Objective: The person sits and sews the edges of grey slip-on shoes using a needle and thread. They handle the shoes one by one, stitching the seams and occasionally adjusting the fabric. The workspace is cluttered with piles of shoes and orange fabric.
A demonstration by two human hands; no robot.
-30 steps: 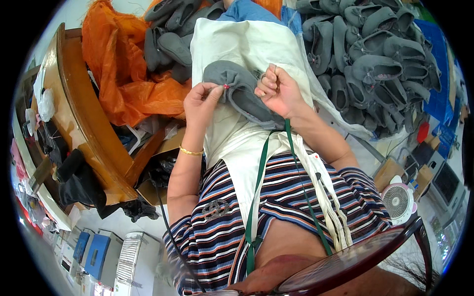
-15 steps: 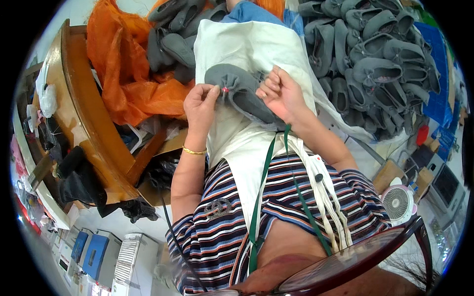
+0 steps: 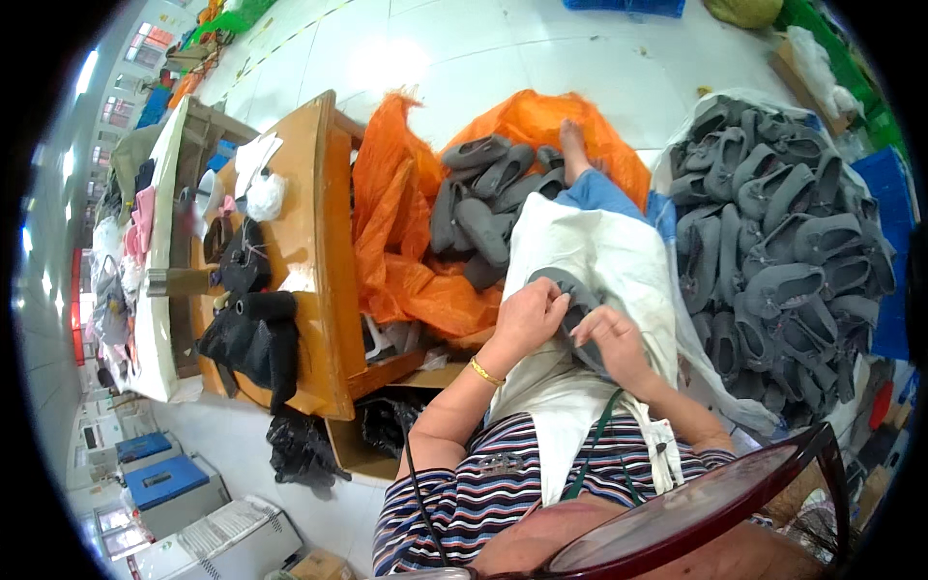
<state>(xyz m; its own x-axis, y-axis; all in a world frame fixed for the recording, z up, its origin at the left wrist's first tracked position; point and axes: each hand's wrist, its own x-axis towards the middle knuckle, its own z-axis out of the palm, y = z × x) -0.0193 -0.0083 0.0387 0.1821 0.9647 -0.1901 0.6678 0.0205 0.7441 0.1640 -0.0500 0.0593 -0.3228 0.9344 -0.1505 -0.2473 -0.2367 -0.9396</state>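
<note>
1. Grey shoe (image 3: pixel 578 293) lies on the white apron (image 3: pixel 619 242) over the person's lap, right of centre, partly covered by both hands.
2. Toward the left stands a brown wooden bench (image 3: pixel 314 232). On it are a crumpled white plastic bag (image 3: pixel 265 197) and, nearer the person, a black bundle (image 3: pixel 253 343).
3. Just right of the bench, an orange sack (image 3: pixel 396 280) is spread out, with a small heap of grey shoes (image 3: pixel 480 227) on it.
4. Next is the left hand (image 3: pixel 530 317), a gold bracelet (image 3: pixel 486 372) at its wrist. Its fingers are bent and bunched at the shoe's upper; whether this grip pinches it, I cannot tell.
5. Close beside it, the right hand (image 3: pixel 619 346) is over the shoe, fingers curled inward; whether its grip has hold of anything, I cannot tell.
6. On the far right, a large pile of similar shoes (image 3: pixel 773 261) sits beside a blue sheet (image 3: pixel 887 251).
</note>
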